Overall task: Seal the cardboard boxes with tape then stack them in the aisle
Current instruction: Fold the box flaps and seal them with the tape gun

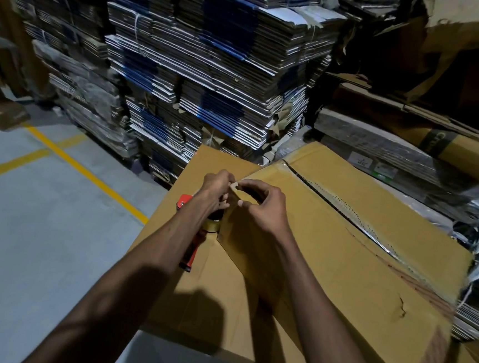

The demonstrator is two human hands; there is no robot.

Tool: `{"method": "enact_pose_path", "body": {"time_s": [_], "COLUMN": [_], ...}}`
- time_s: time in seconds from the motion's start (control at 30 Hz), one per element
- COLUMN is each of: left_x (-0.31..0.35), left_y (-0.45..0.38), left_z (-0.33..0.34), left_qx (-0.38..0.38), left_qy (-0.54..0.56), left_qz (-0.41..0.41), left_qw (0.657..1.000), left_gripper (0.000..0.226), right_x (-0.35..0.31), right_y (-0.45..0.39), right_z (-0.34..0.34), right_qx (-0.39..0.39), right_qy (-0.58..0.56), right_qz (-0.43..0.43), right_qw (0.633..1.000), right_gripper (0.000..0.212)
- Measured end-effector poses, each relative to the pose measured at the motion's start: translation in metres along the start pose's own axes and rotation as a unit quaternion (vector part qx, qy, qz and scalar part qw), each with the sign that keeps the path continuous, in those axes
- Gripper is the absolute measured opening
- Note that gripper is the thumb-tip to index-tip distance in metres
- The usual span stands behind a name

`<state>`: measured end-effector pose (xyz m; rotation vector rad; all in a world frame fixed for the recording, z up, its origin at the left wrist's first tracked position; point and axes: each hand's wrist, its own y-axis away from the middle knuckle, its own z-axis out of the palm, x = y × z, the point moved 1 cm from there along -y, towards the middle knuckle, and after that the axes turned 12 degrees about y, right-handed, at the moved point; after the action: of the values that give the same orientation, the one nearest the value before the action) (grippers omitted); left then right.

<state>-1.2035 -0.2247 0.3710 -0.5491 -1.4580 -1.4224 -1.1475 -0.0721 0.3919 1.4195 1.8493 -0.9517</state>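
Observation:
A large brown cardboard box [342,248] lies in front of me, its top seam covered with clear tape. A flatter brown box [195,278] lies under and beside it on the left. At the big box's near left corner, my left hand [217,189] and my right hand [262,205] meet, fingers curled and pinching what looks like the tape's end at the corner edge. A red tape dispenser [190,252] with a roll of clear tape [212,225] rests on the lower box, just below my left wrist.
Tall stacks of flattened cardboard [198,76] stand behind the boxes. More flat packs and wrapped bundles [394,154] pile up on the right. Grey floor with yellow lines [83,170] stretches to the left.

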Motion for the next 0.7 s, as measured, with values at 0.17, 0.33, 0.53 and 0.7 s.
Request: {"method": "enact_pose_path", "body": {"time_s": [0.17,0.33,0.53,0.7], "left_x": [0.005,-0.007,-0.003,0.012], "left_y": [0.005,0.021,0.016,0.006], "left_z": [0.008,0.018,0.032,0.051], "left_qx": [-0.018,0.003,-0.006,-0.043], "left_qy": [-0.179,-0.374,-0.482,-0.474], "left_qz": [0.195,0.365,0.395,0.298], "left_qw": [0.964,0.853,0.782,0.828], "left_gripper": [0.028,0.03,0.04,0.041], "right_x": [0.007,0.008,0.021,0.049], "right_y": [-0.001,-0.006,-0.046,-0.088], "right_z": [0.0,-0.005,-0.031,-0.052], "right_qx": [0.049,0.084,-0.009,-0.086], "right_qy": [-0.049,-0.083,0.208,0.432], "right_qz": [0.033,0.101,-0.036,-0.11], "right_qw": [0.997,0.988,0.977,0.891], "right_gripper": [0.038,0.038,0.045,0.041]}}
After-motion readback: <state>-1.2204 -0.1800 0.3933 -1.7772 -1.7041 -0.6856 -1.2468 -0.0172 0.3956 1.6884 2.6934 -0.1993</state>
